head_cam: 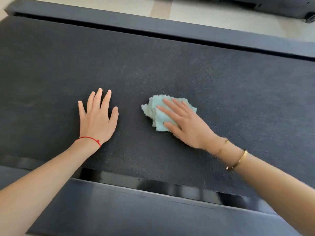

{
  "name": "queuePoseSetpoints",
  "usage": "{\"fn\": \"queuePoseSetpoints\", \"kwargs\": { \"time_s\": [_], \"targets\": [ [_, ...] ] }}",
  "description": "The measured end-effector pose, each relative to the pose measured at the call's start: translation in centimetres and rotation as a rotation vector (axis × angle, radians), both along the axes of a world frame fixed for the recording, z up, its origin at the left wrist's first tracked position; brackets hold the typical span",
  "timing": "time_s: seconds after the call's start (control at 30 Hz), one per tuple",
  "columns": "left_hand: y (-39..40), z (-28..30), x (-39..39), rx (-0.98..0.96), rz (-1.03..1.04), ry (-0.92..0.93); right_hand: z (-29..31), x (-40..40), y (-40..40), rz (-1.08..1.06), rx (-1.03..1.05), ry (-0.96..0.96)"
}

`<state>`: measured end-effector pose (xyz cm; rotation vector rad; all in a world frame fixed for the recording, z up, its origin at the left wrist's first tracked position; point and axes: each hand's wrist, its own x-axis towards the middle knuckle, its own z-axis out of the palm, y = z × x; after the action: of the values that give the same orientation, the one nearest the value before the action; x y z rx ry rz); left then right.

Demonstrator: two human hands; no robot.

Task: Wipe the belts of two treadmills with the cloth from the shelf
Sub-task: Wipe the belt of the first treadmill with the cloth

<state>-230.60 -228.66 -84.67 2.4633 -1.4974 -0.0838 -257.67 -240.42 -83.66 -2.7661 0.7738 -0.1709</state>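
The wiping step is judged to be in hand on one treadmill. A dark, textured belt fills most of the view and is bordered by a side rail on the near edge and a second rail on the far edge.

The cloth, pale green and bunched, lies on the belt near its middle. It is pressed flat under the right hand, whose fingers are straight and spread across the fabric; nothing is gripped or pinched. A gold bangle is worn on that wrist.

The left hand is laid palm down on the bare belt, just beside the cloth but apart from it, with fingers extended and slightly splayed. Nothing is held by it. It is judged to serve as a brace. A red thread bracelet is seen at its wrist.

Pale flooring is visible beyond the far rail, together with part of a dark object at the upper right; whether this is the second treadmill cannot be told.

How much of this belt has been covered cannot be established, as no clear difference in the surface is shown. The next move is judged to call for steady downward pressure while the cloth is swept across the belt's width, with the bracing hand shifted clear of the path. The second belt is presumed outstanding.
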Motion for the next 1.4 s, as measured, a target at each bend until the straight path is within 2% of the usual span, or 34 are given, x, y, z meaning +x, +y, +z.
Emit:
{"fn": "queuePoseSetpoints", "kwargs": {
  "time_s": [0.1, 0.2, 0.27, 0.4, 0.47, 0.6, 0.73, 0.8, 0.87, 1.0, 1.07, 1.13, 1.27, 1.33, 1.4],
  "targets": [
    [-0.1, -0.1, -0.3, -0.021, 0.020, -0.013, 0.2, 1.3, -6.7, -0.273, -0.011, 0.009],
    [-0.2, -0.2, -0.4, -0.045, 0.029, -0.026, 0.3, 5.2, -8.3, -0.447, -0.012, 0.017],
    [-0.1, -0.2, -0.4, -0.053, 0.025, -0.037, 0.0, 7.3, -5.6, -0.367, -0.006, -0.008],
    [-0.2, -0.4, -0.4, -0.040, 0.036, -0.052, 0.3, 5.9, -1.2, 0.008, 0.013, 0.010],
    [-0.2, -0.4, -0.4, -0.031, 0.043, -0.054, 0.5, 4.5, -3.4, 0.016, 0.036, -0.015],
    [-0.3, -0.3, -0.3, -0.025, 0.043, -0.066, 0.0, 4.9, -12.8, -0.282, -0.038, -0.022],
    [-0.5, -0.3, -0.3, -0.021, 0.041, -0.070, 0.1, 10.2, -18.3, -0.569, -0.017, 0.060],
    [-0.5, -0.3, -0.2, -0.020, 0.041, -0.060, 0.2, 12.6, -17.3, -0.540, -0.001, 0.068],
    [-0.5, -0.4, -0.2, -0.027, 0.042, -0.059, 0.0, 13.5, -14.4, -0.383, -0.020, 0.035],
    [-0.5, -0.4, -0.2, -0.046, 0.047, -0.053, -0.3, 10.5, -7.4, -0.012, -0.003, -0.058],
    [-0.3, -0.3, -0.3, -0.040, 0.054, -0.048, -0.3, 8.4, -6.6, 0.075, 0.010, -0.039],
    [-0.1, -0.1, -0.5, -0.021, 0.055, -0.042, -0.3, 7.3, -8.6, 0.027, 0.010, -0.037],
    [1.6, 0.4, -0.6, 0.035, 0.025, -0.016, -0.3, 8.1, -12.2, -0.260, -0.021, -0.027],
    [3.0, 0.8, -0.3, 0.064, -0.010, -0.003, -0.3, 8.7, -11.1, -0.285, -0.024, -0.002],
    [4.6, 1.2, 0.2, 0.097, -0.032, 0.005, -0.1, 8.3, -8.4, -0.220, -0.026, 0.008]
  ]
}}
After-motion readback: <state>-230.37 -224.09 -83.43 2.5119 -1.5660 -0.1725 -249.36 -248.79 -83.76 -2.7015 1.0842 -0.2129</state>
